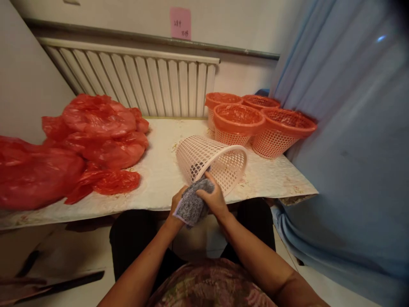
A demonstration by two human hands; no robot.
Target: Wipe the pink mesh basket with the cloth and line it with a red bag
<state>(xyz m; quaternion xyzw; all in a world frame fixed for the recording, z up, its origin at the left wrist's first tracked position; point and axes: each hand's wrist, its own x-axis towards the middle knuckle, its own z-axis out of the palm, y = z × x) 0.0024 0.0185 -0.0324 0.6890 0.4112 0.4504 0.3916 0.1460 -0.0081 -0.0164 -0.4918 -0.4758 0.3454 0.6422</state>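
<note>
A pale pink mesh basket (204,149) lies tilted on its side at the table's front edge, its round mouth facing right and toward me. A grey speckled cloth (193,204) with pale purple edging is bunched at the near side of the rim. Dark patches show through the mesh beside it. My right hand (217,198) is closed on the cloth, thumb across its top and index finger stretched toward the rim. My left hand (179,198) sits at the cloth's left side, close against the basket, with its fingers hidden beneath the cloth.
Several similar baskets (238,121) lined with red plastic bags stand at the back right. Filled red bags (102,128) are heaped on the left of the cloth-covered table (159,153). Behind stands a radiator (143,81); a blue curtain (345,149) hangs at the right.
</note>
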